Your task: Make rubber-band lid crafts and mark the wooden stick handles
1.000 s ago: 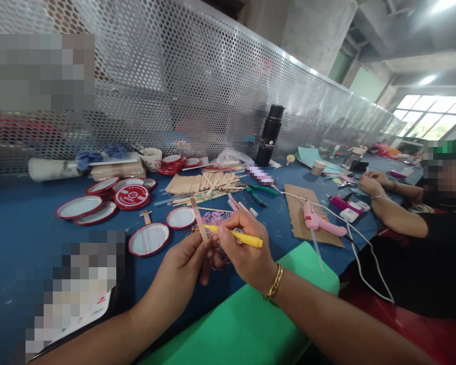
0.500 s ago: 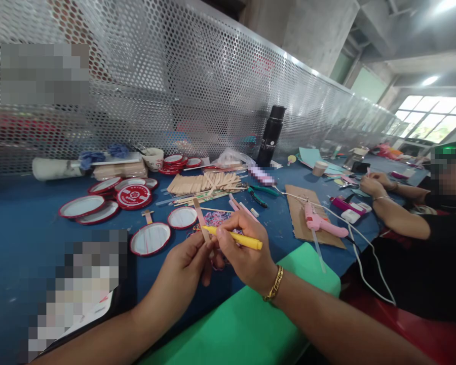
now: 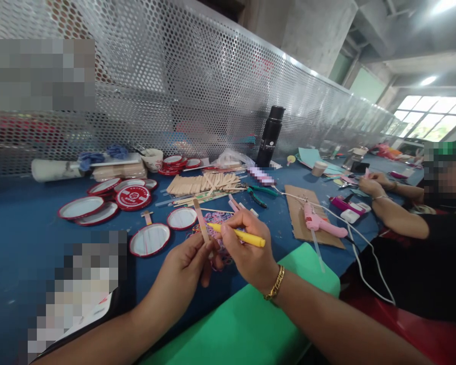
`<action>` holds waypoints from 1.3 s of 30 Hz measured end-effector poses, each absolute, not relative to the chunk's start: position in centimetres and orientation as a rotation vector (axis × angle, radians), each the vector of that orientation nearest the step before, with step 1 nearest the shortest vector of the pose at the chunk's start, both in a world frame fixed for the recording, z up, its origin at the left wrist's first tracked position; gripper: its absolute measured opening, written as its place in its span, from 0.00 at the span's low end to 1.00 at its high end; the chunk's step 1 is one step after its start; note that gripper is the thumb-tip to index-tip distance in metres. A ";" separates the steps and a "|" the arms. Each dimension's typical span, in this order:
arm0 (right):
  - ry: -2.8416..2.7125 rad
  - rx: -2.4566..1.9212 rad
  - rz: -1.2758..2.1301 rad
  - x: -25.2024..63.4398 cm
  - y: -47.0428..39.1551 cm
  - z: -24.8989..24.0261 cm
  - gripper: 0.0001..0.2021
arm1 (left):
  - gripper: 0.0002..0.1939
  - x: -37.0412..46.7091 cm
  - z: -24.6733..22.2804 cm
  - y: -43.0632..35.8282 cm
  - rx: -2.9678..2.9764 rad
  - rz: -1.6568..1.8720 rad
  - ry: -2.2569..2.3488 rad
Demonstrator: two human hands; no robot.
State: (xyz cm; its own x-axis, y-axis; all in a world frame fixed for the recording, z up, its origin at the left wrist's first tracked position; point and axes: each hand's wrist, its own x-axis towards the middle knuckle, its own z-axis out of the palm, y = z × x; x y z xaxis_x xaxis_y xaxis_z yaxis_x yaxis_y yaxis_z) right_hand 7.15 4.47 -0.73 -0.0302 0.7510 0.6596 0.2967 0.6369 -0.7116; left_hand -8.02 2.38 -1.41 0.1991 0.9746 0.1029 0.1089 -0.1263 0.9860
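Between the thumb and fingers of my left hand [image 3: 188, 261] stands a wooden craft stick [image 3: 200, 219], its upper part coloured pinkish. My right hand [image 3: 251, 248] is closed round a yellow marker [image 3: 247, 237], whose tip points left, just beside the stick. Behind my hands lies a tangle of multicoloured yarn [image 3: 216, 223]. A jar lid [image 3: 150, 240] with its white inside up lies left of my hands, with a short stick cross [image 3: 148, 218] at its far edge. Another lid [image 3: 182, 218] sits just behind it.
More red-rimmed lids [image 3: 134, 197] lie at left. Craft sticks [image 3: 205, 183], pliers [image 3: 260, 196] and a black bottle [image 3: 270, 136] stand farther back. A pink glue gun [image 3: 319, 221] rests on cardboard [image 3: 294, 215], its cord trailing right. A green stool-like block [image 3: 243, 324] is below my right arm. A co-worker's hands [image 3: 372, 185] are at right.
My right hand has shifted slightly right, drawing the yellow marker's tip back from the craft stick. My left hand and the stick have barely moved.
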 end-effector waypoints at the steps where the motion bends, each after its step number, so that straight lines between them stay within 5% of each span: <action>1: -1.613 -0.870 0.455 7.1 4.4 -0.7 0.07 | 0.19 -8.0 -1.4 2.4 1.469 1.084 1.088; 39: -1.511 -0.835 0.597 6.8 3.9 0.2 0.03 | 0.19 -8.0 -0.6 2.1 1.316 1.077 1.081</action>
State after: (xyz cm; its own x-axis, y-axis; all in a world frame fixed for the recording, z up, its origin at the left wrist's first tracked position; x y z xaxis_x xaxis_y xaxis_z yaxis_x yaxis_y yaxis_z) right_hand 6.84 3.94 0.22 0.0083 0.7898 0.6133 0.1575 0.6046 -0.7808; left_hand -7.99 2.09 -0.57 0.1801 0.9835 0.0143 0.0188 -0.0180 0.9997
